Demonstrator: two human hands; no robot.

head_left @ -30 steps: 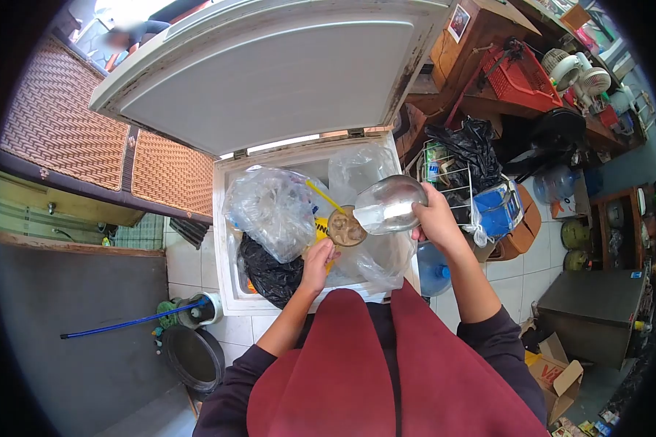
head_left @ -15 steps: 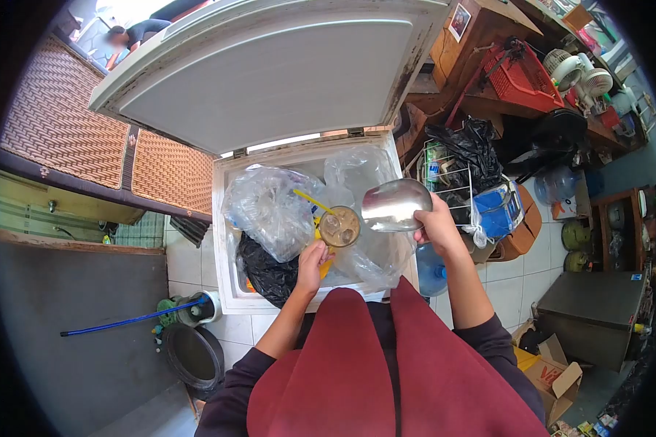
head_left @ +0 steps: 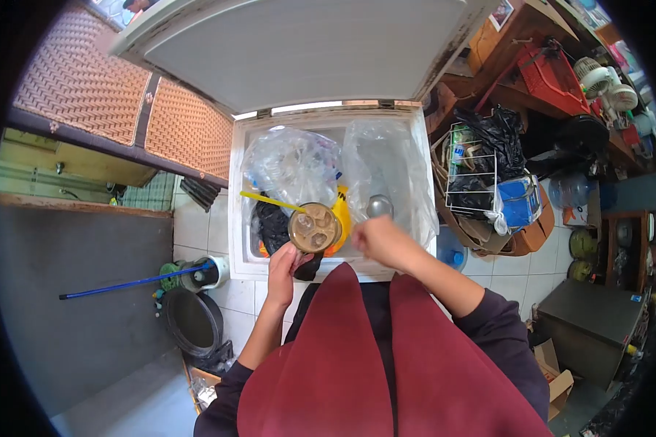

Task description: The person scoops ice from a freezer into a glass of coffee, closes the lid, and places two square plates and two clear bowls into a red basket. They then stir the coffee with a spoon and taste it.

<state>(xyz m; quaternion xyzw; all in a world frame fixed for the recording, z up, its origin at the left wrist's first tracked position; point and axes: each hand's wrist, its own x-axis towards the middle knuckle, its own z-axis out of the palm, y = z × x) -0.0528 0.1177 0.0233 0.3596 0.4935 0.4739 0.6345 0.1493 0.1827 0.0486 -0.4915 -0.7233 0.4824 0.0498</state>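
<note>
My left hand is closed around the handle of a glass mug with a milky brown drink and ice in it. A yellow straw leans out over the mug's left side. To the right of the mug, my right hand hovers over the chest freezer. Its fingers look curled but are blurred, and what they hold, if anything, is hidden. Just beyond it a metal cup rests in an open clear plastic bag. Left of that bag lies another clear bag, with a black bag below it.
The freezer lid stands raised at the back. A wire basket with black bags and a blue water jug are on the right. At left are a bucket and a black tub on the floor.
The metal cup has left my right hand's raised grip and is now low in the freezer bag. My right hand has moved left and down toward the mug. The straw has swung lower to the left.
</note>
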